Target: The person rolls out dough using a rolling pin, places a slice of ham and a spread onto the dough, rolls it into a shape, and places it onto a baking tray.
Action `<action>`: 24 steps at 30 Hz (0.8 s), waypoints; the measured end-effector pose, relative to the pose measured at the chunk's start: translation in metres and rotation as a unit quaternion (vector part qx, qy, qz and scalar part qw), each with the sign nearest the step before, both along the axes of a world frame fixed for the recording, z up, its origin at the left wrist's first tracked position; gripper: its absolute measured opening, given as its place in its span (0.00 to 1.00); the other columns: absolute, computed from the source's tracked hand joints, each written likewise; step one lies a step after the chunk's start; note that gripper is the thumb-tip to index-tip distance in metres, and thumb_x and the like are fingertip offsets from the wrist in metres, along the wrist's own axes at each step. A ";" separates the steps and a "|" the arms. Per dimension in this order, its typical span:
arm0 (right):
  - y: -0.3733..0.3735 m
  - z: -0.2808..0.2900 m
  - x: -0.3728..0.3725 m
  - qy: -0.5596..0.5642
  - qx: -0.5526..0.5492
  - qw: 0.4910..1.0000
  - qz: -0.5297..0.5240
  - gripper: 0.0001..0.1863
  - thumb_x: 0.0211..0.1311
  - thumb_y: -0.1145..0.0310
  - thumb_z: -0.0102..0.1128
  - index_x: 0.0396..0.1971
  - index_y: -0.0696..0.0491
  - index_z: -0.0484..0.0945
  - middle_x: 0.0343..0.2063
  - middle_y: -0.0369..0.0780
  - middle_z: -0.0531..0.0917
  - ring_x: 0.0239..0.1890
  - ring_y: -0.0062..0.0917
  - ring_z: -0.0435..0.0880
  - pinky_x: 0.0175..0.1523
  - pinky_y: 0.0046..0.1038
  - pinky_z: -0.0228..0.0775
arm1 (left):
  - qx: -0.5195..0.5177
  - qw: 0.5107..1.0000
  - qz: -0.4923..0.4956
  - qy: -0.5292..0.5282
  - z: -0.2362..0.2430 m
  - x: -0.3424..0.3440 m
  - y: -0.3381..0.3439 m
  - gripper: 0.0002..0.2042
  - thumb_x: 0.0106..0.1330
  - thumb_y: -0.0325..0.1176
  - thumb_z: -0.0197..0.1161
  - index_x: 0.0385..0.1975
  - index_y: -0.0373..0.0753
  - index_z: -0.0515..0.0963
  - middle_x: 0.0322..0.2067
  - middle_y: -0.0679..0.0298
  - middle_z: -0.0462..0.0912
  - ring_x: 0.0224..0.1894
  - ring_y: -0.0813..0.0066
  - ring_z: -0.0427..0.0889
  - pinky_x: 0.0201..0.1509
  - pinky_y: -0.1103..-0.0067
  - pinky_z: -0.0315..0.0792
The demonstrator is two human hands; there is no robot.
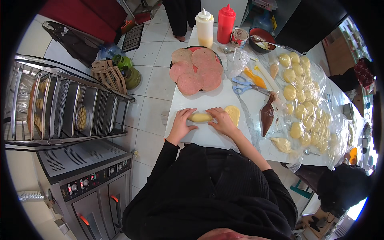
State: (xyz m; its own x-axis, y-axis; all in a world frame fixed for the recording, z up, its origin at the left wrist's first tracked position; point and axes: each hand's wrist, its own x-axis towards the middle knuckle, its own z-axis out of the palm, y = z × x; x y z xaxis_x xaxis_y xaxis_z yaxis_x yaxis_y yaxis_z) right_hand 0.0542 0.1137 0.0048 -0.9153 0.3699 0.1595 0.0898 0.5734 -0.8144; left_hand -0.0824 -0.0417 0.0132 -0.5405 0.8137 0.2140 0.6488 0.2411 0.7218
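A pale yellow dough roll lies crosswise on the white worktop. My left hand has its curved fingers on the roll's left end, thumb lower down. My right hand holds the other end with bent fingers. Just right of that hand sits a flat yellow dough piece. Beyond them, a dark round plate carries several pink meat slices. Blue-handled scissors and a brown-filled piping bag lie further right.
Squeeze bottles, a can and a bowl line the far edge. Plastic-covered dough balls fill the right side. A tray rack stands left, above an oven. Other people are near the table.
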 end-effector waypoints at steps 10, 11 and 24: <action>0.016 0.008 -0.018 -0.044 -0.208 0.977 0.015 0.15 0.51 0.73 0.61 0.41 0.58 0.76 0.20 0.43 0.81 0.22 0.28 0.80 0.29 0.29 0.71 | -0.045 0.991 -0.011 -0.127 0.005 -0.022 0.004 0.16 0.52 0.32 0.70 0.41 0.38 0.78 0.22 0.63 0.81 0.20 0.75 0.78 0.26 0.82 0.72; 0.018 0.014 -0.016 -0.089 -0.324 0.942 0.006 0.13 0.54 0.72 0.59 0.40 0.58 0.76 0.19 0.44 0.81 0.19 0.25 0.79 0.26 0.27 0.70 | -0.089 0.973 -0.004 -0.214 0.013 -0.021 0.003 0.15 0.56 0.35 0.68 0.41 0.37 0.78 0.20 0.63 0.81 0.17 0.78 0.76 0.23 0.83 0.70; 0.029 0.030 0.001 -0.117 0.071 0.991 0.008 0.14 0.48 0.62 0.66 0.34 0.52 0.77 0.26 0.40 0.82 0.35 0.35 0.79 0.40 0.34 0.71 | -0.124 0.988 0.037 0.078 0.016 0.003 0.005 0.19 0.49 0.41 0.71 0.38 0.40 0.78 0.29 0.62 0.81 0.36 0.60 0.77 0.39 0.70 0.72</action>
State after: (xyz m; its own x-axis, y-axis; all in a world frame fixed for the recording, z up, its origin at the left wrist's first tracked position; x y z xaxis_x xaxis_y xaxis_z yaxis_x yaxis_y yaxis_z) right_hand 0.0549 0.1430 0.0353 -0.9389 0.3442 -0.0074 0.2561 0.6838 -0.6832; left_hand -0.0790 -0.0368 0.0291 -0.5761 0.8115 0.0980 0.7220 0.4490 0.5265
